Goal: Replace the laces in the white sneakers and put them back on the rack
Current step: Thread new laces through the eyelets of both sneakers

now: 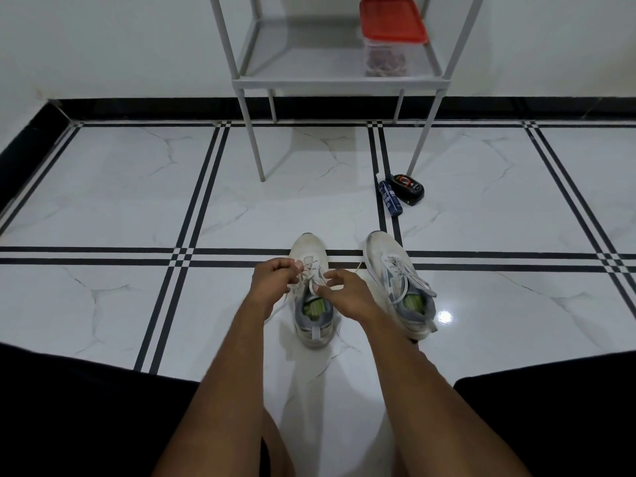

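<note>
— Why are both hands so close in?

— My left hand (272, 275) and right hand (344, 290) each pinch the lace (311, 275) over the left sneaker (311, 304), which sits on the floor (120, 201) toe-away so I can reach the eyelets.

— And the other one?

— The right sneaker (401, 287) waits just beside it; the rack (340, 82) stands beyond.

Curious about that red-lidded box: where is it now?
In the head view, the red-lidded box sits on the right end of the grey rack's shelf, against the wall, beyond the sneakers.
</note>
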`<control>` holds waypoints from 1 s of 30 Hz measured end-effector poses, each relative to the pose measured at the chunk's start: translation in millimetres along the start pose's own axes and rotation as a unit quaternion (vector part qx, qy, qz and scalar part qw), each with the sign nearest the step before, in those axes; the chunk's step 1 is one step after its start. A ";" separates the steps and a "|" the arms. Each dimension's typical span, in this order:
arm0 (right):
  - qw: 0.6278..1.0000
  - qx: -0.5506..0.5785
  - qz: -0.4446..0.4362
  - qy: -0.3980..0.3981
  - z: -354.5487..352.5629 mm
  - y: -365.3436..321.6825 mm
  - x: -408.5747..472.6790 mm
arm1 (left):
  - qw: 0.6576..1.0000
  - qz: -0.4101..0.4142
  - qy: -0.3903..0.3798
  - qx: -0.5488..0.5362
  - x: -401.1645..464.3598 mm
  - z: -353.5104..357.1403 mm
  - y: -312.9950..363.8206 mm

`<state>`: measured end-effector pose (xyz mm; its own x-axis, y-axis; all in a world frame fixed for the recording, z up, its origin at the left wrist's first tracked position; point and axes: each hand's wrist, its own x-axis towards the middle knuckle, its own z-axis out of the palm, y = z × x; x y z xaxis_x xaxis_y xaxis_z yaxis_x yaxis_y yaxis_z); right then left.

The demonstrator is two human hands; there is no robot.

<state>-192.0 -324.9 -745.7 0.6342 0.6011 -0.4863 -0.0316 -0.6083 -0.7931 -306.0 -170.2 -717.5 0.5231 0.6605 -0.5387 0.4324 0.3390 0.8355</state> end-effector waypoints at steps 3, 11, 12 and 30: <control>1.000 -0.001 -0.011 0.007 3.8 -4.8 -6.3 | 1.000 0.003 -0.005 -0.004 -0.5 0.7 -1.1; 0.978 -0.204 -0.047 0.023 0.3 -12.0 -10.2 | 0.999 0.001 0.026 0.022 3.0 -0.7 0.5; 0.972 -0.227 -0.060 0.026 1.6 -9.9 -8.5 | 0.999 -0.001 0.031 0.019 4.0 -1.6 1.2; 0.981 -0.144 -0.078 0.109 -8.4 16.0 -2.1 | 0.941 0.078 0.053 0.326 4.5 -10.5 -30.8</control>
<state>-187.4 -340.3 -754.4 0.7646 0.5924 -0.2537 0.2781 -0.6584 -0.6994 -324.7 -170.6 -744.5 0.5569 0.7426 -0.3721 0.7326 -0.2280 0.6414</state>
